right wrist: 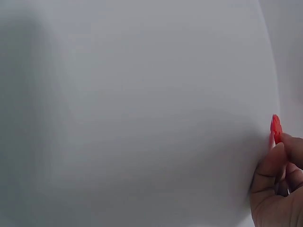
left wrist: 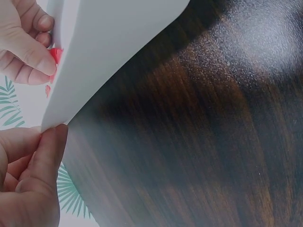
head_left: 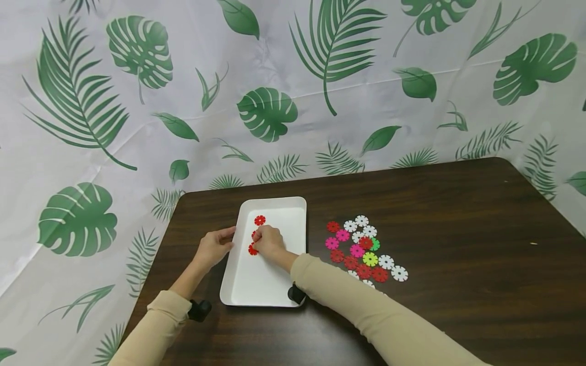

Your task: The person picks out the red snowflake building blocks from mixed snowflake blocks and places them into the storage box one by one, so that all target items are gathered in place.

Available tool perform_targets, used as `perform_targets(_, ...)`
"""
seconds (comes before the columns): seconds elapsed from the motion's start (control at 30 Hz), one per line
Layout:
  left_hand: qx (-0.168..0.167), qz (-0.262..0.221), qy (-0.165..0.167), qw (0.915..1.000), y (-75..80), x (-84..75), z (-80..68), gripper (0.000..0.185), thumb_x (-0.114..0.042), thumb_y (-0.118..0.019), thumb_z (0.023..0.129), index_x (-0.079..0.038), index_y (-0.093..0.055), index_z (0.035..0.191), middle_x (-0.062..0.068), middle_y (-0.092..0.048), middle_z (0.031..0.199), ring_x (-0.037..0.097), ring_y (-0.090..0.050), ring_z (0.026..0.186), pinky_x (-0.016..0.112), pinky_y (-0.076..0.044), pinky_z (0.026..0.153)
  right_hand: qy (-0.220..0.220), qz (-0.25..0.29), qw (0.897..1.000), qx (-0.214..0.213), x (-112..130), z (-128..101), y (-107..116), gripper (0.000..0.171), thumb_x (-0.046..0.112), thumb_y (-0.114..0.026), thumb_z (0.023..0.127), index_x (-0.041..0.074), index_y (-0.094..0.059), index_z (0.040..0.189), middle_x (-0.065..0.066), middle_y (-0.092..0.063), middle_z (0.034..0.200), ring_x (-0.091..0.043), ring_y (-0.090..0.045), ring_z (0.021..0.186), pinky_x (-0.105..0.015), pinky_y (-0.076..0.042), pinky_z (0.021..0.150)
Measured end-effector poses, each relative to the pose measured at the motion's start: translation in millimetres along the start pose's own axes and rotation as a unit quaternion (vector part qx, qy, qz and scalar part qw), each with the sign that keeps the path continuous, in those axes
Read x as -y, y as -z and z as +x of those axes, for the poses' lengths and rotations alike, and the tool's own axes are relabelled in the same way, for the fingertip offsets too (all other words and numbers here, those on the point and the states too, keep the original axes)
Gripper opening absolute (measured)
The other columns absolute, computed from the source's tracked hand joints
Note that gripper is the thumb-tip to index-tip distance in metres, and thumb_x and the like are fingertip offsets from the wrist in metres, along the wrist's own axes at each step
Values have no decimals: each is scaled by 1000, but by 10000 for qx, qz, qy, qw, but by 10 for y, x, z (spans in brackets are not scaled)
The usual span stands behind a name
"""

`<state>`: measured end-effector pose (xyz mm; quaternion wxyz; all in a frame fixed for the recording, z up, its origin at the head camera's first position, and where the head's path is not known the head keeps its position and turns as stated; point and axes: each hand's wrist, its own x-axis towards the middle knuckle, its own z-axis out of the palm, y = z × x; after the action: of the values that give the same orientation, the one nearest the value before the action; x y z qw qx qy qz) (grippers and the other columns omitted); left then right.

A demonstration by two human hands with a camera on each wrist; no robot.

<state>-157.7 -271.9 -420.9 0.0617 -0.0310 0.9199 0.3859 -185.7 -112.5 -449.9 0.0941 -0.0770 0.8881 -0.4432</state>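
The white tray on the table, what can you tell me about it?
The white tray is a shallow rectangle with rounded corners and a low raised rim, smooth like plastic. It lies flat on the dark wooden table. The left hand holds its left edge; the right hand pinches a red disc inside it, beside other red discs.

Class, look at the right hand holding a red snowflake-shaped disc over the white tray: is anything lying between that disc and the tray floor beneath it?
Nothing visible. The right hand pinches a red snowflake-shaped plastic disc right at the white rectangular tray; two other red discs lie beside it, not under it.
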Motion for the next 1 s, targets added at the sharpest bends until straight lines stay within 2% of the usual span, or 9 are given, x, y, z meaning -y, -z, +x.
perform_targets(0.57,1,40,2,10000,-17,-16,3,43,4,-57,87,4,-53,130,25,-58,124,36,-62,103,40,-54,82,-97,63,9999,30,-19,-3,19,10,4,-72,79,5,-61,79,0,-56,71,-12,-51,68,-20,-44,62)
perform_targets(0.8,-12,69,37,10000,-15,-5,14,43,4,-57,87,4,-53,130,25,-58,125,36,-62,103,41,-54,82,-317,439,9982,242,17,-24,66,8,7,-70,82,4,-63,84,-3,-59,76,-12,-53,65,-18,-48,60)
perform_targets(1.0,-30,48,47,10000,-11,3,18,43,4,-57,87,3,-53,130,25,-58,125,36,-62,104,40,-54,82,-436,745,9955,380,31,-40,109,7,6,-69,83,3,-64,87,-4,-59,76,-11,-51,54,-18,-45,49)
